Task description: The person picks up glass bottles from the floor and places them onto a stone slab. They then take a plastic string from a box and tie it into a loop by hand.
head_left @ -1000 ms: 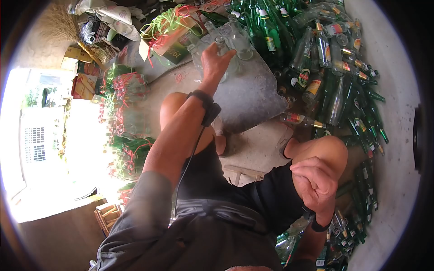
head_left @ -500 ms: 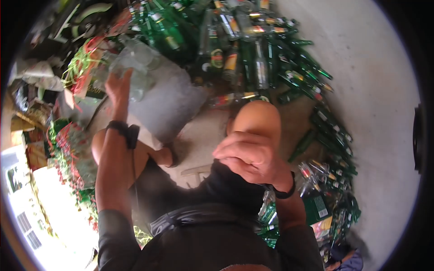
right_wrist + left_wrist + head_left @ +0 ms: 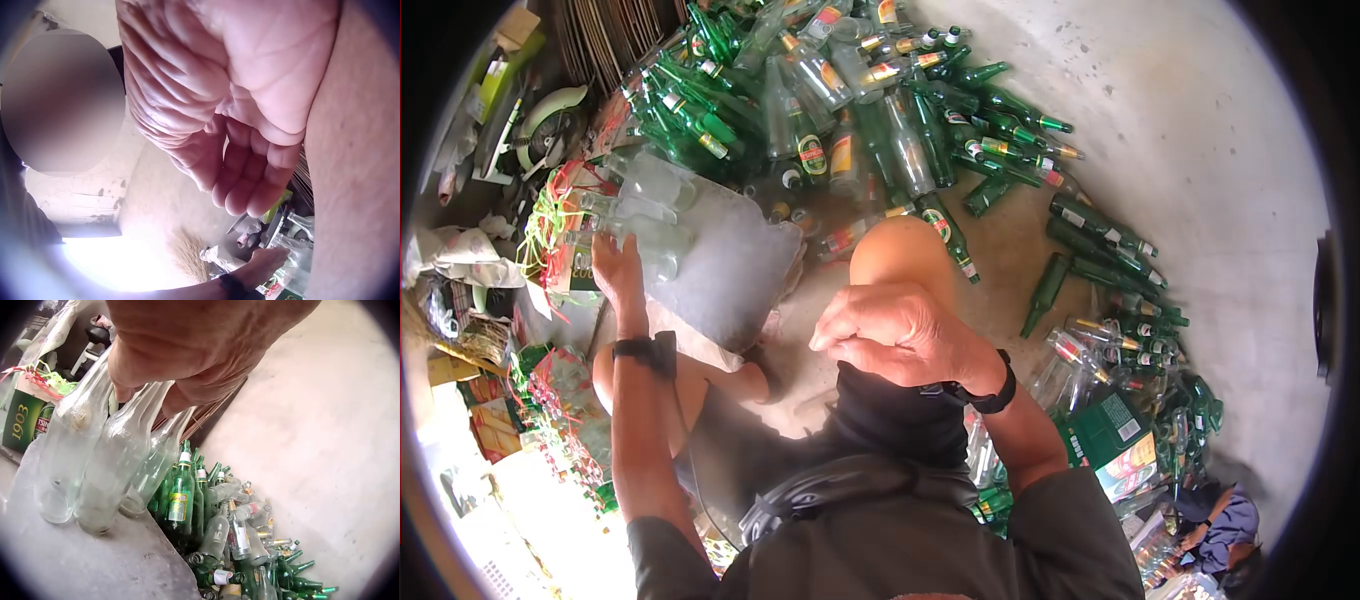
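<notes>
Several clear glass bottles (image 3: 662, 182) (image 3: 69, 456) stand close together on a grey board (image 3: 730, 255) (image 3: 140, 569). My left hand (image 3: 618, 272) (image 3: 194, 350) is over their tops, thumb and fingers on either side of the neck of the middle bottle (image 3: 112, 469); the fingertips are partly hidden behind the glass. Above my raised knee, near the middle of the head view, my right hand (image 3: 900, 335) (image 3: 244, 87) hangs with loosely curled fingers and holds nothing.
Green and clear bottles (image 3: 810, 150) lie heaped beyond the board and along the pale wall (image 3: 1180, 130). A box (image 3: 24, 419) with red and green string stands beside the clear bottles. Another person (image 3: 1230, 525) is at lower right, near a green carton (image 3: 1105, 425).
The head view has swung, so the board and my left hand appear farther left and lower than at first. My left hand stays at the clear bottles; my right hand keeps its loose curl.
</notes>
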Demonstrator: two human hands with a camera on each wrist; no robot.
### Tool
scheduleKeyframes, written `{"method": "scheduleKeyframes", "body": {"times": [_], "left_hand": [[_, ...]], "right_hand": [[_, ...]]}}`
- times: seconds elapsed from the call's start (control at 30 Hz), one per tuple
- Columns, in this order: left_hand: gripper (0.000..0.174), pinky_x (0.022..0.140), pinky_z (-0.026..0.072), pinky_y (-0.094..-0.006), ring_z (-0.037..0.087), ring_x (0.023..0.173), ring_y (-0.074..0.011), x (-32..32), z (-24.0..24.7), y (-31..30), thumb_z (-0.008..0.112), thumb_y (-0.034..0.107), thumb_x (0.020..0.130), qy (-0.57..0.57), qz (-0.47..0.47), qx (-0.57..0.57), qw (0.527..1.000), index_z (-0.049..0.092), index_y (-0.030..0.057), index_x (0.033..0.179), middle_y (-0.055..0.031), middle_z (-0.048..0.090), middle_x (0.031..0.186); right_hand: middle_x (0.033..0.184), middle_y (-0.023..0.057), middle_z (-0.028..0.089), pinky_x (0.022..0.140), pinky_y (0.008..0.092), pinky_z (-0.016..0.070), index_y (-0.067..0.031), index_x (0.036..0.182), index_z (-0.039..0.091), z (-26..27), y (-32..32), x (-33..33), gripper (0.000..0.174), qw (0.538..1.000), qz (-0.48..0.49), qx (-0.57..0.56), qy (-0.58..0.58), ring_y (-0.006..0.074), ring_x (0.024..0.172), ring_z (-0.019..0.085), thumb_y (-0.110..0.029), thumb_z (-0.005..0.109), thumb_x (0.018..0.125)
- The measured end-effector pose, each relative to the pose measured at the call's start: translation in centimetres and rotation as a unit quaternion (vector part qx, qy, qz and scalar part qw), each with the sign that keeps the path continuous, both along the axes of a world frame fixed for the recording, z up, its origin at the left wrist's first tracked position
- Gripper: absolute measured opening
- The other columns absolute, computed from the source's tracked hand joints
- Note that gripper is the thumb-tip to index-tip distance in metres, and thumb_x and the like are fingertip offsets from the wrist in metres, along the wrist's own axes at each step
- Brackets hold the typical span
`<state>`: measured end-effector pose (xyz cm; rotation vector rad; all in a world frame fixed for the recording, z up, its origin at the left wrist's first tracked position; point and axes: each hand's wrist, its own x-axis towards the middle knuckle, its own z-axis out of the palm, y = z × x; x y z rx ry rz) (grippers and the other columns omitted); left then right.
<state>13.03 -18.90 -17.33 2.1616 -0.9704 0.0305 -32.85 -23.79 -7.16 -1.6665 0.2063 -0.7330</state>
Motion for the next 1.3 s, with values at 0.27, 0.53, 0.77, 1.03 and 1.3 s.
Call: {"method": "scheduleKeyframes", "body": {"times": [0.27, 0.53, 0.77, 1.03, 1.3], "left_hand": [[0.075, 0.114, 0.0403, -0.0403, 0.048, 0.139, -0.0358, -0.6, 0.4, 0.7, 0.071, 0.010, 0.087, 0.084, -0.007, -0.014, 0.996, 0.035, -0.0131, 0.148, -0.0291, 0.044, 0.152], [0.072, 0.110, 0.0446, -0.0379, 0.051, 0.136, -0.0331, -3.0, 3.6, 3.7, 0.070, 0.005, 0.088, 0.178, -0.032, -0.053, 0.982, 0.035, -0.0106, 0.149, -0.0260, 0.046, 0.151], [0.055, 0.112, 0.0432, -0.0357, 0.055, 0.132, -0.0291, -7.2, 10.1, 8.4, 0.059, 0.000, 0.095, 0.176, -0.109, 0.071, 0.976, 0.042, -0.0100, 0.146, -0.0237, 0.054, 0.146], [0.036, 0.105, 0.0480, -0.0350, 0.064, 0.119, -0.0261, -7.0, 9.7, 13.1, 0.059, 0.004, 0.095, 0.055, -0.093, 0.173, 0.979, 0.064, -0.0024, 0.129, -0.0162, 0.067, 0.130], [0.031, 0.101, 0.0488, -0.0396, 0.065, 0.110, -0.0307, -7.8, 9.6, 11.8, 0.061, 0.009, 0.093, -0.043, -0.121, 0.175, 0.976, 0.067, -0.0030, 0.121, -0.0164, 0.069, 0.116]], "right_hand": [[0.103, 0.0087, 0.071, 0.087, 0.0320, 0.0542, 0.0005, 0.106, 0.070, -1.0, -1.2, -1.1, 0.016, 0.996, 0.029, 0.059, -0.067, 0.0191, 0.102, 0.069, 0.004, 0.061, 0.094], [0.095, 0.0132, 0.072, 0.083, 0.0347, 0.0559, 0.0050, 0.097, 0.071, -0.8, -3.2, -8.1, 0.013, 0.959, -0.107, 0.249, -0.081, 0.0206, 0.089, 0.070, 0.007, 0.059, 0.092], [0.104, 0.0114, 0.073, 0.082, 0.0339, 0.0599, 0.0017, 0.113, 0.069, -14.3, -9.6, -19.5, 0.020, 0.845, -0.394, 0.361, 0.008, 0.0199, 0.089, 0.071, -0.005, 0.065, 0.095], [0.110, 0.0104, 0.069, 0.077, 0.0349, 0.0608, 0.0022, 0.126, 0.063, -25.1, -15.7, -30.4, 0.038, 0.738, -0.538, 0.347, 0.216, 0.0203, 0.095, 0.069, -0.011, 0.067, 0.091], [0.115, 0.0070, 0.064, 0.083, 0.0406, 0.0592, -0.0017, 0.136, 0.055, -26.9, -24.6, -34.8, 0.045, 0.709, -0.576, 0.309, 0.264, 0.0209, 0.100, 0.064, -0.012, 0.064, 0.094]]}}
